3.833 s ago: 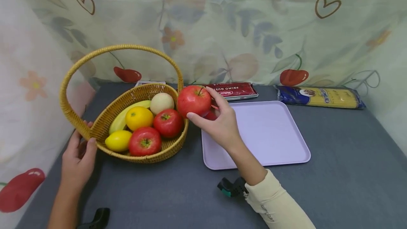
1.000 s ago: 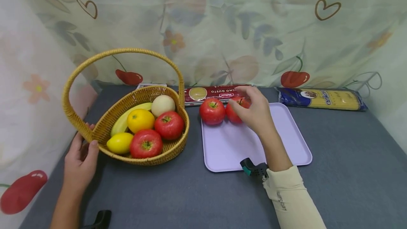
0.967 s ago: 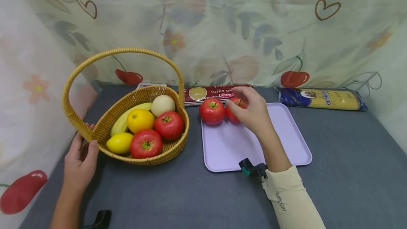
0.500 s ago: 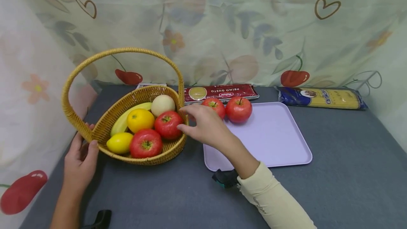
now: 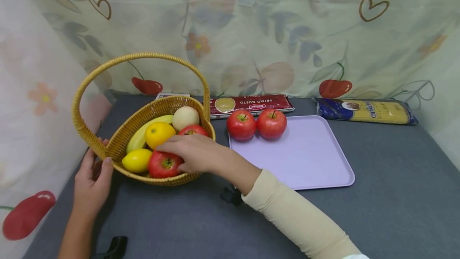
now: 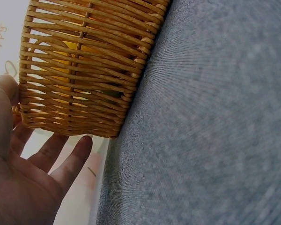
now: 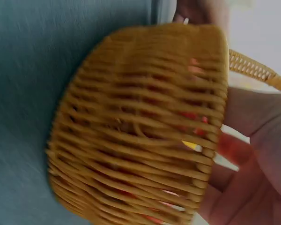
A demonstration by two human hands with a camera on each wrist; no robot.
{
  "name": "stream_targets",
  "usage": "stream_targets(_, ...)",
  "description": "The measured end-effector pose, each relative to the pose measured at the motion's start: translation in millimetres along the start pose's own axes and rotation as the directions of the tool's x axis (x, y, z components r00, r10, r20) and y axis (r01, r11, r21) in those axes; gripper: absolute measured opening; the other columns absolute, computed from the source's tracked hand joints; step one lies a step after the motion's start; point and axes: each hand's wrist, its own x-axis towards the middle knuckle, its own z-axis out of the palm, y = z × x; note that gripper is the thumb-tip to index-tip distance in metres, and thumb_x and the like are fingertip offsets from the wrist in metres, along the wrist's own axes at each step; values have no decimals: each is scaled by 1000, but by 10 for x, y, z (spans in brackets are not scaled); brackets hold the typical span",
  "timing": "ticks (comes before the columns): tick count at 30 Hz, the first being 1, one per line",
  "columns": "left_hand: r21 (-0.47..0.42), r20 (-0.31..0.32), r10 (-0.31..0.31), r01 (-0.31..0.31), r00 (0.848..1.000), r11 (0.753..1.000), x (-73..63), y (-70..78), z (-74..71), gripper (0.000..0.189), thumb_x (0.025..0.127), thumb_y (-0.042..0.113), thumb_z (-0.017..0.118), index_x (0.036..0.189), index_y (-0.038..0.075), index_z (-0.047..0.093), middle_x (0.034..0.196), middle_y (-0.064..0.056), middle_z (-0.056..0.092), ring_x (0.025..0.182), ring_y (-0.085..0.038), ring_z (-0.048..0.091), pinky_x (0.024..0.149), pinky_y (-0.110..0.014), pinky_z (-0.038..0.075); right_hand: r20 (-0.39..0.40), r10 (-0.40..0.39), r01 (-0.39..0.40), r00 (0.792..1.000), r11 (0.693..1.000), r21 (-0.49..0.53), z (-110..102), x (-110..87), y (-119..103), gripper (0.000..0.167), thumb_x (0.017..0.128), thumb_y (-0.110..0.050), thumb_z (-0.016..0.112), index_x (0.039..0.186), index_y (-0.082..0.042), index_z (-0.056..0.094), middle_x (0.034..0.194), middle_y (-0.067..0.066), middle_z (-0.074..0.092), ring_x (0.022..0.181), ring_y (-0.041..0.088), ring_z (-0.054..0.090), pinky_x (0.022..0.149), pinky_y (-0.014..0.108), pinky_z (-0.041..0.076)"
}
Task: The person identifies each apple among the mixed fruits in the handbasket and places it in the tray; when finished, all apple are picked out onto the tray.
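A wicker basket [image 5: 201, 171] with a tall arched handle stands on the left, holding fruit. My left hand [image 5: 92, 183] holds its left end where the handle meets the rim; in the left wrist view its fingers [image 6: 72, 161] lie against the woven end. My right hand [image 5: 197, 153] reaches over the right rim and grips the front red apple [image 5: 161, 165], thumb on the near side and fingers across the top. Behind this hand is another red apple [image 5: 194, 129], partly hidden. Beside them lie a lemon [image 5: 137, 160], an orange [image 5: 159, 135], a banana [image 5: 138, 141] and a pale round fruit [image 5: 185, 118].
Right of the basket is a lilac tray [image 5: 309, 155], with a left red apple [image 5: 241, 125] and a right red apple [image 5: 272, 124] at its back left corner. A red packet [image 5: 255, 104] and a yellow-blue pasta packet [image 5: 366, 110] lie along the back by the curtain.
My right hand let go of a red apple on the tray, beside the other one there. It then moved left into the basket, onto the front apple. The left hand has stayed at the basket.
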Motion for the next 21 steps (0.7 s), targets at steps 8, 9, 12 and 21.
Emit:
stream_targets(8,-3,1,-13,13,1000,1000,10,4,12,55,100,-2,53,152,14,45,143,-6,55,112,0,58,89,-9,45,165,-40,69,985,983,-172,-70,178,-50,69,90,-18,75,151,-27,45,136,2,47,109,14,51,79,26,50)
stream_targets(9,-1,0,-14,14,1000,1000,10,6,11,55,100,-2,53,152,14,45,143,-6,55,112,0,58,89,-9,45,153,-56,82,987,982,-170,-56,189,-21,69,89,-22,76,151,-27,45,135,2,47,107,15,52,79,26,50)
stream_targets(12,0,-4,-18,18,1000,1000,10,13,7,55,100,-1,53,152,15,45,143,-6,56,112,-1,58,89,-9,45,83,-99,109,992,985,-130,11,204,103,73,84,-38,80,148,-25,48,134,3,48,109,15,52,85,26,48)
stream_targets(21,8,-7,-16,16,1000,1000,-1,13,13,54,99,-1,54,151,14,46,143,-5,56,113,-1,57,90,-9,44,-163,-90,123,983,971,205,192,126,325,85,78,-44,84,150,-17,47,138,3,50,121,11,47,95,18,42)
